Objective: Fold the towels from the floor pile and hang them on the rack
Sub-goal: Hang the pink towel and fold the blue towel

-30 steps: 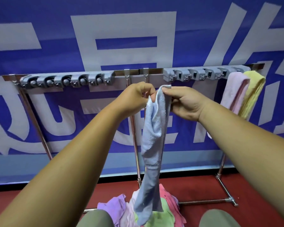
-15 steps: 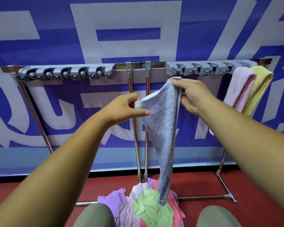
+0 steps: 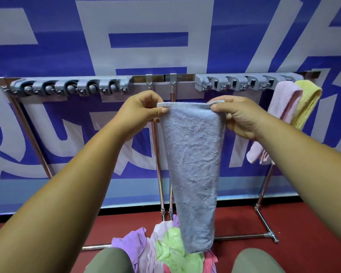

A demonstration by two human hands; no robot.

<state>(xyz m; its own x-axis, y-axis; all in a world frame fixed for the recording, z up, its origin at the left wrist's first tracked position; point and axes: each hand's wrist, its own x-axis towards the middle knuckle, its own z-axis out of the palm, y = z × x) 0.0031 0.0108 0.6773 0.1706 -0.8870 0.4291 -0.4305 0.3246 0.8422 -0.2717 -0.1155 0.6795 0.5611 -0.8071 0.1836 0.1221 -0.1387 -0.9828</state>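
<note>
L hand [image 3: 141,112], R hand [image 3: 243,120] pinch nubby blue towel [image 3: 193,154].

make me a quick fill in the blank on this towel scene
The held towel, pinched by the left hand and right hand, is ____.
On the rack, the pink towel hangs beside a ____ one.
The pile lies on a ____ floor.
Missing: blue; yellow; red.

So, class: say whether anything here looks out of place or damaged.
Only the floor pile: crumpled towels heaped below the rack. The blue towel, pinched by left hand and right hand, hangs undamaged.
</note>
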